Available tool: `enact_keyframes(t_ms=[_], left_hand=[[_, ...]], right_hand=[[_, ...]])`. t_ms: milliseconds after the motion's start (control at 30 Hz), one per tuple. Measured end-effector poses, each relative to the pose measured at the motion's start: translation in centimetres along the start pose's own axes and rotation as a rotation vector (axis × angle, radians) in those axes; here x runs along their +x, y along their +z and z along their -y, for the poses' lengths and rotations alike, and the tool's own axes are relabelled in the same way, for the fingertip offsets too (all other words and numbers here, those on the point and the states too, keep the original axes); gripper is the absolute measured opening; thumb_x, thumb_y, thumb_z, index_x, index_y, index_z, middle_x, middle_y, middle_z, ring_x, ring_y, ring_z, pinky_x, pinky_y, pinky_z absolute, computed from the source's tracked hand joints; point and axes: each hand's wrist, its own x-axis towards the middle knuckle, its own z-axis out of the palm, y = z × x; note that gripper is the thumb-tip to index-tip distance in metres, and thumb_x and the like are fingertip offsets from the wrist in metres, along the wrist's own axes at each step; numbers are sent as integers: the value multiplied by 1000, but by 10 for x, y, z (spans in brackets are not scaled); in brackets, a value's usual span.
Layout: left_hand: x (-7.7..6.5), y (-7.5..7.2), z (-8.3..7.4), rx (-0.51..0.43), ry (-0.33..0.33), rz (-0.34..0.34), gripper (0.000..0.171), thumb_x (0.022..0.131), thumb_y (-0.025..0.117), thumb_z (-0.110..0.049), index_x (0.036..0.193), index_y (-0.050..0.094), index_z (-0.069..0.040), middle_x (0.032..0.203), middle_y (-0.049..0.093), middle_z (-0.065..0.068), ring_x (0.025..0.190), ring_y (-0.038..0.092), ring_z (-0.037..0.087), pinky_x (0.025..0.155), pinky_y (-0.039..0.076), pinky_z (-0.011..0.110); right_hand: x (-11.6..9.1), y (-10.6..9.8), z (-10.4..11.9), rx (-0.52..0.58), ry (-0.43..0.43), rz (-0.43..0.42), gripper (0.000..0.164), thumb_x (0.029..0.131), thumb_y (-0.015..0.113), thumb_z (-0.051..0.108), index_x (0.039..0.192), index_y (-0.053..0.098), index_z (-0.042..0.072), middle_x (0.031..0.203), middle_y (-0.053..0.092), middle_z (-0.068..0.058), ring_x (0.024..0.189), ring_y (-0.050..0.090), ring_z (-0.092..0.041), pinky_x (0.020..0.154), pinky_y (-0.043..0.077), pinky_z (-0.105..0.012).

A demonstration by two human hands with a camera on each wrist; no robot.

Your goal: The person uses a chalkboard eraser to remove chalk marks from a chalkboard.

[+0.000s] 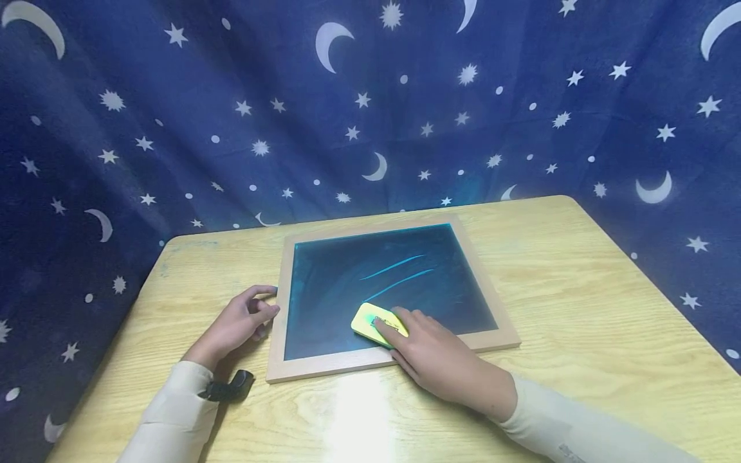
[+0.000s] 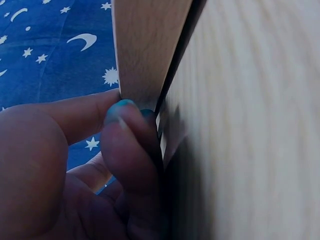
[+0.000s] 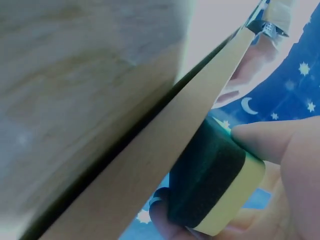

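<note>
A small chalkboard (image 1: 330,289) with a pale wooden frame lies flat on the table, two blue chalk lines (image 1: 399,278) slanting across its dark face. My right hand (image 1: 440,360) grips a chalkboard eraser (image 1: 365,321) over the board's lower edge. It has a yellow back with dark print and a blue-green smudge; its dark felt side (image 3: 200,175) faces the board in the right wrist view. At the frame's left side, my left hand (image 1: 234,325) touches the edge with its fingertips, loosely bent. Blue-green chalk dust marks a fingertip (image 2: 120,107) in the left wrist view.
The light wooden table (image 1: 579,296) extends on both sides of the board, with faint blue smears (image 1: 191,247) near its back left corner. A dark blue curtain (image 1: 301,96) with moons and stars hangs behind. A black strap (image 1: 228,388) sticks out from the left sleeve.
</note>
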Motion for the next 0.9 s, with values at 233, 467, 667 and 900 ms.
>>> enact_keyframes(t_ms=[233,467,667,900], left_hand=[[-1,0,0,0,-8,-3,52,101,59,-20,146,40,-2,94,62,10,64,54,16,59,50,30],[-1,0,0,-6,-6,0,52,101,60,-21,146,41,-3,94,62,10,65,55,17,60,51,30],[-1,0,0,3,-8,-4,52,101,60,-20,145,40,-2,93,62,9,65,56,17,59,51,30],[-1,1,1,-1,-12,-7,53,101,60,-20,146,40,-2,93,61,9,64,55,16,58,51,30]], right_hand=[[5,1,9,19,-29,55,51,101,58,26,150,45,20,139,54,-16,109,62,-30,88,55,-43],[4,2,4,28,-18,46,51,101,59,26,150,45,21,141,53,-15,113,62,-32,90,55,-45],[2,-2,-9,26,17,39,51,100,60,24,148,47,20,142,52,-15,111,62,-31,89,55,-44],[-1,-7,-27,3,45,-7,48,98,63,19,144,53,14,139,54,-17,103,63,-30,82,56,-42]])
